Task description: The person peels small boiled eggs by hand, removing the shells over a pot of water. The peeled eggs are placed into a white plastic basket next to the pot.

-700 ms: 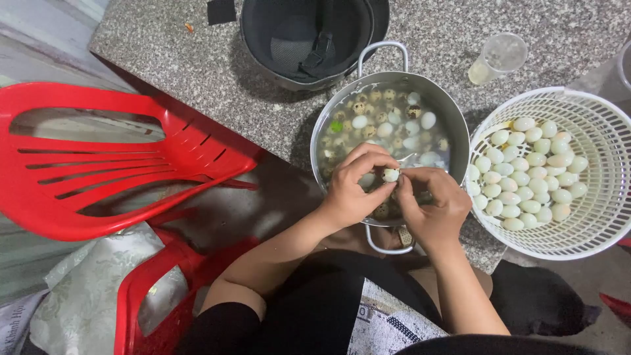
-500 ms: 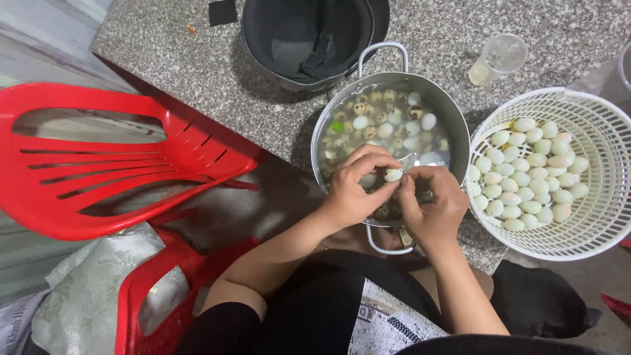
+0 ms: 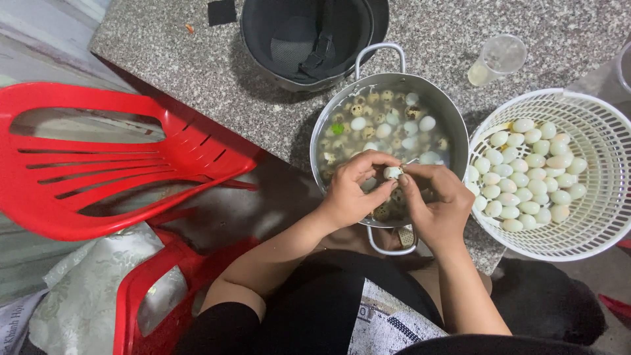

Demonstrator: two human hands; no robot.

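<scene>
The left hand [image 3: 351, 194] and the right hand [image 3: 437, 200] meet over the near part of a round metal pot [image 3: 453, 118]. Both hands are closed, fingertips pinching one small egg [image 3: 392, 172] between them; the egg is pale and smooth, and a thin piece of shell sticks out at its 2 o'clock side. The pot is shiny steel with two loop handles, one at 12 o'clock and one at 6 o'clock. Inside it is cloudy water with many small eggs [image 3: 394, 125], some speckled brown, some already white.

At 3 o'clock from the pot, touching its wall, stands a white plastic basket [image 3: 598, 217] with a ribbed, slotted wall. It holds a heap of peeled eggs [image 3: 529, 174], glossy and oval. At 12 o'clock from the pot lies a dark helmet [image 3: 263, 33], open side up, with black lining and a strap. A clear plastic cup [image 3: 499, 58] lies tilted at 1 o'clock from the pot.

All these things rest on a bench [image 3: 197, 59] of grey speckled stone, polished, with a dark edge. At 9 o'clock from the hands is a red plastic chair [image 3: 98, 197] with a slotted back, and under it a pale patterned cloth [image 3: 85, 296].
</scene>
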